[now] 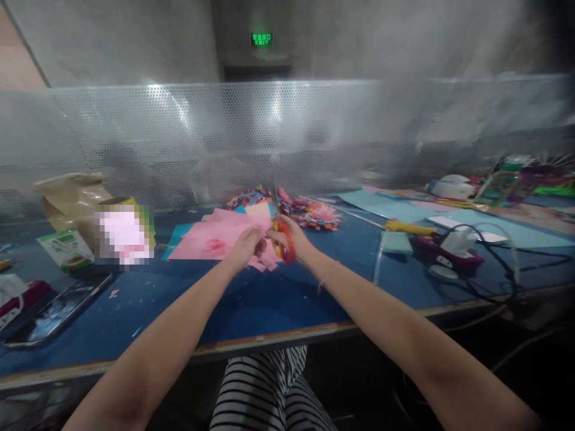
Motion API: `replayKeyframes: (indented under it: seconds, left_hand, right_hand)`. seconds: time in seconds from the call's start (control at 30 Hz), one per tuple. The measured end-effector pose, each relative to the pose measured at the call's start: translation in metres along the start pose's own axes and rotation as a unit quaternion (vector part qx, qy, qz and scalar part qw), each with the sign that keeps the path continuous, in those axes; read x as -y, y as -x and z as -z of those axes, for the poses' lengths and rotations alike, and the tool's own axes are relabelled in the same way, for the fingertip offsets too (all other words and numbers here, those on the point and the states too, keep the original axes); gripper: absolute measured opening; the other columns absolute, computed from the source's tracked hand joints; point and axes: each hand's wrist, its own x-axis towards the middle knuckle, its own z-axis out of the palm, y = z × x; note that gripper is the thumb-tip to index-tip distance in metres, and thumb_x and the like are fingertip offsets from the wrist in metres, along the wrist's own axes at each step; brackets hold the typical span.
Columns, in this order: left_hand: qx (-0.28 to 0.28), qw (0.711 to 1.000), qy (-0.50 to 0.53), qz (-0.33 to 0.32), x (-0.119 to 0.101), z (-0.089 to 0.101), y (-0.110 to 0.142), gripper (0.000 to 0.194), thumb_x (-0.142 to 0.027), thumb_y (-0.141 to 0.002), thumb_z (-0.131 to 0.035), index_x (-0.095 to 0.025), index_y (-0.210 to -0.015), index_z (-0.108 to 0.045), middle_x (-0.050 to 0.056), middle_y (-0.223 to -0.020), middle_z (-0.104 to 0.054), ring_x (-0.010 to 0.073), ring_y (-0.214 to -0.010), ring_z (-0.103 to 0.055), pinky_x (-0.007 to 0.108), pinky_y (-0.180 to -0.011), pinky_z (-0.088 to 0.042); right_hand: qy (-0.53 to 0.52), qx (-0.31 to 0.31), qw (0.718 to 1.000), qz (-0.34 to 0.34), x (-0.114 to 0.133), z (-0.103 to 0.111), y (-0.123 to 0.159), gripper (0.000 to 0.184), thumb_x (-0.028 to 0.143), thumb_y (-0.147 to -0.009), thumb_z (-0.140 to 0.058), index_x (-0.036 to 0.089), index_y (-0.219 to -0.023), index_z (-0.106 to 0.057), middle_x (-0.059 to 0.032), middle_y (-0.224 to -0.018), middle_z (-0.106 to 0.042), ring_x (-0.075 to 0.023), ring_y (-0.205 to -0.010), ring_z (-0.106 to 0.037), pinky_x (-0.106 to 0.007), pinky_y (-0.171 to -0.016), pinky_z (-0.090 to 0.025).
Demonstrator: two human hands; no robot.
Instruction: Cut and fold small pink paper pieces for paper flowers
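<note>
My right hand (291, 232) is closed round the orange-red handles of a pair of scissors (287, 244). The blades point up and away from me; I cannot tell how far apart they are. Beside it, the fingers of my left hand (252, 244) are pinched together on pink paper, whose small pieces (265, 263) show just below the fingertips. Under and behind both hands lie pink sheets (202, 236) with a red mark on top. A blue sheet (179, 232) sticks out at their left edge. Paper-fringe pompoms (320, 216) in mixed colours sit right behind my right hand.
At left are a phone (58, 311), a green-and-white packet (66, 250) and a brown paper bag (74, 200). To the right lie a yellow tool (409, 227), a purple tissue box (449, 254) with cables, and light-blue sheets (530, 230). A perforated metal screen (188, 137) stands behind the table.
</note>
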Motion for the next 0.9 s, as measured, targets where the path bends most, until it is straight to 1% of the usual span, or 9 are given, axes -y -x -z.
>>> replayKeyframes:
  seconds: [0.17,0.3,0.4,0.57,0.7,0.77,0.9]
  left_hand:
    - [-0.002,1.0,-0.003,-0.011,0.001,0.001,-0.001,0.037,-0.048,-0.075,-0.037,-0.015,-0.06,-0.043,-0.002,-0.047,-0.043,0.0064,-0.038,-0.04,0.021,-0.039,-0.035]
    - [-0.007,1.0,-0.016,-0.024,0.002,0.001,-0.001,0.038,-0.05,-0.075,-0.037,-0.015,-0.062,-0.044,-0.002,-0.047,-0.044,0.0061,-0.038,-0.04,0.02,-0.039,-0.034]
    - [-0.009,0.999,-0.033,-0.033,0.001,0.001,0.0,0.039,-0.051,-0.075,-0.036,-0.015,-0.061,-0.043,-0.002,-0.048,-0.044,0.006,-0.039,-0.04,0.02,-0.039,-0.034]
    - [0.006,0.998,-0.061,-0.032,-0.002,0.0,0.002,0.038,-0.05,-0.075,-0.036,-0.015,-0.059,-0.042,-0.003,-0.045,-0.04,0.0058,-0.038,-0.038,0.02,-0.038,-0.033]
    - [0.013,0.997,-0.07,-0.042,-0.004,-0.001,0.002,0.035,-0.047,-0.076,-0.037,-0.016,-0.061,-0.042,-0.004,-0.044,-0.038,0.0059,-0.038,-0.036,0.02,-0.039,-0.033]
    - [-0.009,0.996,-0.074,-0.05,-0.005,-0.001,0.002,0.031,-0.043,-0.074,-0.041,-0.016,-0.06,-0.042,-0.005,-0.045,-0.038,0.006,-0.038,-0.038,0.02,-0.04,-0.034]
    - [-0.079,0.986,-0.118,-0.089,-0.008,0.0,0.0,0.026,-0.035,-0.068,-0.052,-0.017,-0.056,-0.037,-0.006,-0.046,-0.037,0.0062,-0.041,-0.04,0.02,-0.042,-0.034]
  right_hand:
    - [-0.013,-0.006,1.0,0.012,0.001,-0.001,0.0,0.041,0.027,-0.05,-0.068,0.02,-0.082,-0.044,0.0075,-0.058,-0.048,-0.0062,-0.047,-0.048,-0.02,-0.046,-0.039]
    - [-0.02,-0.01,1.0,0.022,0.004,-0.001,0.002,0.038,0.027,-0.052,-0.068,0.02,-0.082,-0.046,0.0066,-0.059,-0.049,-0.0074,-0.051,-0.051,-0.021,-0.048,-0.04]
    - [-0.009,-0.007,1.0,0.024,0.003,-0.001,0.002,0.04,0.026,-0.05,-0.069,0.019,-0.083,-0.047,0.0067,-0.058,-0.049,-0.0069,-0.049,-0.05,-0.021,-0.048,-0.04]
    - [0.007,-0.01,1.0,0.007,-0.001,0.0,-0.002,0.044,0.027,-0.047,-0.07,0.019,-0.083,-0.046,0.0076,-0.053,-0.048,-0.0066,-0.046,-0.047,-0.021,-0.045,-0.039]
    - [0.002,-0.022,1.0,0.01,0.001,0.0,-0.002,0.045,0.029,-0.048,-0.07,0.019,-0.083,-0.045,0.0088,-0.05,-0.045,-0.0059,-0.043,-0.045,-0.02,-0.043,-0.036]
    - [-0.005,-0.028,1.0,0.011,0.001,0.0,-0.003,0.046,0.029,-0.047,-0.07,0.018,-0.084,-0.045,0.0088,-0.051,-0.045,-0.006,-0.043,-0.045,-0.02,-0.043,-0.037]
    - [-0.016,-0.041,0.999,0.017,-0.001,0.002,-0.005,0.048,0.028,-0.043,-0.072,0.019,-0.083,-0.046,0.0072,-0.057,-0.048,-0.0066,-0.046,-0.048,-0.02,-0.043,-0.038]
